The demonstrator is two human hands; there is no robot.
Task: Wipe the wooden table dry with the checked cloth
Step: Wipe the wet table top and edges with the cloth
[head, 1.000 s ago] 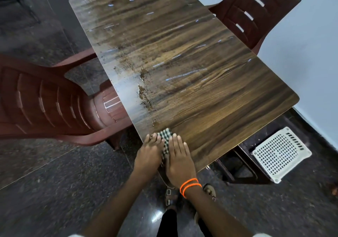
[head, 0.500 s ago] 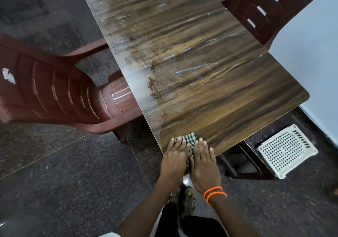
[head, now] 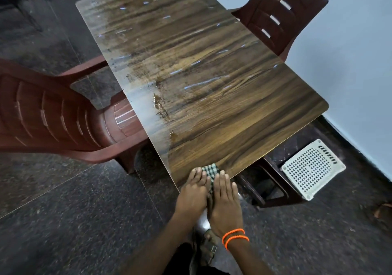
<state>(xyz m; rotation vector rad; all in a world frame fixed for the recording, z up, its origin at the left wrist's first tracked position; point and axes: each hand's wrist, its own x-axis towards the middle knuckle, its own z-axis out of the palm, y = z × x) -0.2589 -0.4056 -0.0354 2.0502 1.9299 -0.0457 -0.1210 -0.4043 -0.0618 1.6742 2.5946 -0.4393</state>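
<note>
The checked cloth lies at the near edge of the wooden table, mostly covered by my hands. My left hand and my right hand lie side by side on it with straight fingers, pressing it flat; both hands reach past the table's near edge. Wet streaks and a patch of droplets glisten on the table's left and far parts. The strip of wood near my hands looks dull and dry.
A brown plastic chair stands tight against the table's left side, another brown chair at the far right by the wall. A white perforated stool sits on the floor under the table's right corner. My feet are below.
Both hands have dragged the cloth toward me and to the right along the table's near edge, now partly hanging over the edge. The view has shifted with my head.
</note>
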